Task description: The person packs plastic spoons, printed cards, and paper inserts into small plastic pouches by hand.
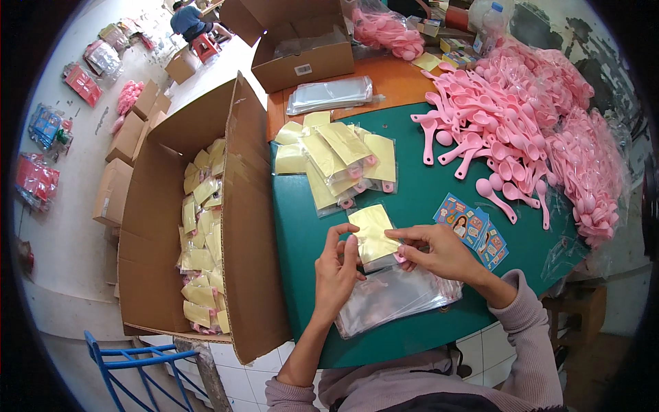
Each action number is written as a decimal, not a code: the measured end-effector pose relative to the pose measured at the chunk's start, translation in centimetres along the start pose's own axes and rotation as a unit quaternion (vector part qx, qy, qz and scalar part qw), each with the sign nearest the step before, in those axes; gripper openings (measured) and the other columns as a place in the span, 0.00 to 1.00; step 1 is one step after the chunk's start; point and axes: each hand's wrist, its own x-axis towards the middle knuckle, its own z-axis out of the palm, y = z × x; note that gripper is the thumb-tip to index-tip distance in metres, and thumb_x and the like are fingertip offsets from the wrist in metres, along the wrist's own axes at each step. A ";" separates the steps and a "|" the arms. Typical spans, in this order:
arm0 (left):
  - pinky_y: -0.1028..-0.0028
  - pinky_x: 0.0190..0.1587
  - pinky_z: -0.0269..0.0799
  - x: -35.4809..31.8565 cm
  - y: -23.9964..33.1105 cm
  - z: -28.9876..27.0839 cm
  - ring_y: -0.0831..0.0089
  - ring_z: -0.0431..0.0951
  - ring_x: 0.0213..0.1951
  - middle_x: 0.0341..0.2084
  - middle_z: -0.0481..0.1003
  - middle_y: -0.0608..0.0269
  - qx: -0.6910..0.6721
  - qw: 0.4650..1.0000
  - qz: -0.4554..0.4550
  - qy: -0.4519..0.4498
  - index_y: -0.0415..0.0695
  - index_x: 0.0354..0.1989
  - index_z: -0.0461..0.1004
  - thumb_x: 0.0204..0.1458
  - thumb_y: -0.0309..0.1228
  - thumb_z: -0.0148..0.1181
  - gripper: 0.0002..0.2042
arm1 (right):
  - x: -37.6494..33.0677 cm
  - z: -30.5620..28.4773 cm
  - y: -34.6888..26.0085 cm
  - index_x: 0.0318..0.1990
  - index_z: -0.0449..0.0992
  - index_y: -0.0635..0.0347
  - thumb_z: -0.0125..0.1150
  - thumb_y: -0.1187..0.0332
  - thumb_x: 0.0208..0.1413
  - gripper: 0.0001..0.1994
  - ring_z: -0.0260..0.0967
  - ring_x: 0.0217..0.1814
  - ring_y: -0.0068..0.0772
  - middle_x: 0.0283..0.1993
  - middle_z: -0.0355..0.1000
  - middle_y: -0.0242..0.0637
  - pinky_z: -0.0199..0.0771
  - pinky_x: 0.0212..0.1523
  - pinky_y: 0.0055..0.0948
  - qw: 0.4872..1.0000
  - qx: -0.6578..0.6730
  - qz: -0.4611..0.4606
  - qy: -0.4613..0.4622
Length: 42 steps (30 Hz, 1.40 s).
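Between my hands is a small clear plastic bag (373, 230) with a yellow card inside and a bit of pink showing at its lower right corner. My left hand (335, 271) is closed, thumb and index finger at the bag's left edge. On the other side, my right hand (443, 253) pinches the bag, index finger across the yellow card. Beneath lies a stack of flat clear bags (391, 299). Blue printed cards (473, 230) are fanned out beside my right hand. Beyond my hands, several filled bags with yellow cards (336, 154) lie in a pile.
A large cardboard box (257, 240) on the left holds many filled bags. Loose pink measuring spoons (494, 130) heap up at the right, beside plastic sacks of more spoons (590, 172). An open carton (302, 65) and clear sleeves (329, 95) sit at the back of the green table (309, 302).
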 end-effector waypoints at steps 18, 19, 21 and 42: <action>0.83 0.21 0.63 -0.3 0.0 -0.5 0.81 0.69 0.24 0.26 0.71 0.61 -0.161 0.987 -0.012 -0.011 0.48 0.55 0.51 0.61 0.36 0.39 0.16 | 3.3 -1.9 -4.7 0.48 0.63 0.65 0.64 0.61 0.45 0.25 0.70 0.37 0.36 0.36 0.70 0.43 0.70 0.40 0.32 0.957 -0.194 -0.201 0.078; 0.83 0.21 0.63 -0.2 -0.1 -0.5 0.81 0.69 0.24 0.26 0.71 0.61 -0.202 0.979 -0.016 -0.006 0.47 0.54 0.52 0.61 0.36 0.39 0.15 | 2.4 -0.2 -4.2 0.45 0.63 0.65 0.64 0.63 0.46 0.23 0.71 0.36 0.35 0.35 0.71 0.43 0.70 0.39 0.30 0.964 -0.168 -0.203 0.042; 0.83 0.21 0.63 -0.1 -0.3 -0.5 0.82 0.68 0.24 0.25 0.70 0.62 -0.243 0.970 -0.021 -0.002 0.47 0.54 0.52 0.61 0.36 0.38 0.15 | 1.1 2.3 -3.5 0.43 0.63 0.64 0.64 0.64 0.46 0.21 0.71 0.35 0.34 0.34 0.71 0.43 0.70 0.37 0.28 0.969 -0.141 -0.204 0.008; 0.83 0.35 0.73 -1.0 0.6 1.5 0.87 0.70 0.31 0.31 0.69 0.68 -0.402 0.915 0.005 -0.028 0.45 0.46 0.61 0.59 0.35 0.43 0.11 | -1.6 0.2 -3.4 0.41 0.67 0.62 0.67 0.65 0.44 0.19 0.69 0.38 0.26 0.38 0.69 0.37 0.71 0.36 0.24 0.988 -0.066 -0.142 0.005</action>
